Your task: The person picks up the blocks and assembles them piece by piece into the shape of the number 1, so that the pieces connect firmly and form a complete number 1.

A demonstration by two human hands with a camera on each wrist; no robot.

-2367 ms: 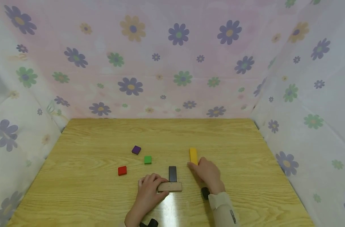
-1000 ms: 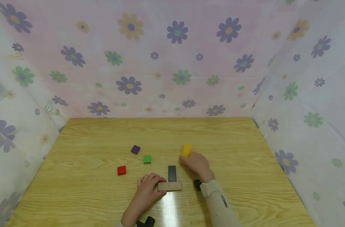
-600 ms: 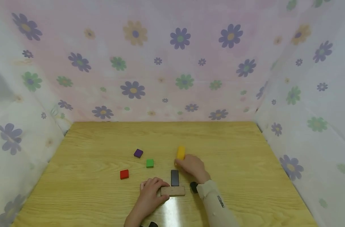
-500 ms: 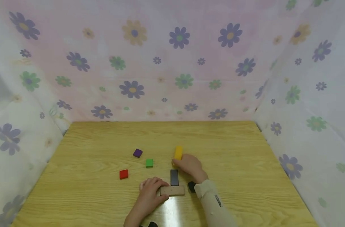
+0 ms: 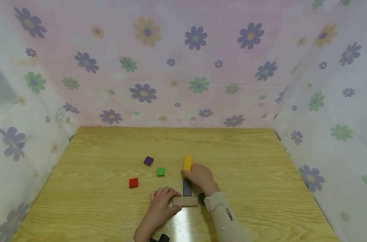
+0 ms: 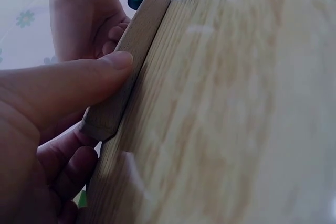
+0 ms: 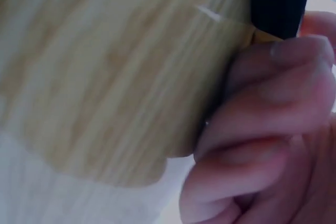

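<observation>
With thumb and fingers, my left hand (image 5: 161, 204) pinches the left end of a plain wooden block (image 5: 185, 201) lying crosswise on the table. In the left wrist view the thumb presses the long side of that wooden block (image 6: 131, 51). A black block (image 5: 187, 187) points away from me, its near end against the wooden block. My right hand (image 5: 200, 176) grips the near end of a yellow block (image 5: 187, 162), which lies in line beyond the black block. In the right wrist view, the black block (image 7: 278, 3) meets a sliver of the yellow block (image 7: 266, 37) beside my curled fingers.
To the left of the blocks lie three small square pieces: a green one (image 5: 160, 172), a purple one (image 5: 148, 161) and a red one (image 5: 133, 183). The wood-grain table (image 5: 89, 208) is enclosed by flowered cloth (image 5: 177, 90) at the back and sides.
My right hand has slid the yellow block leftward and turned it, bringing it in line with the black block. My left hand has stayed on the wooden block. The small pieces lie as before.
</observation>
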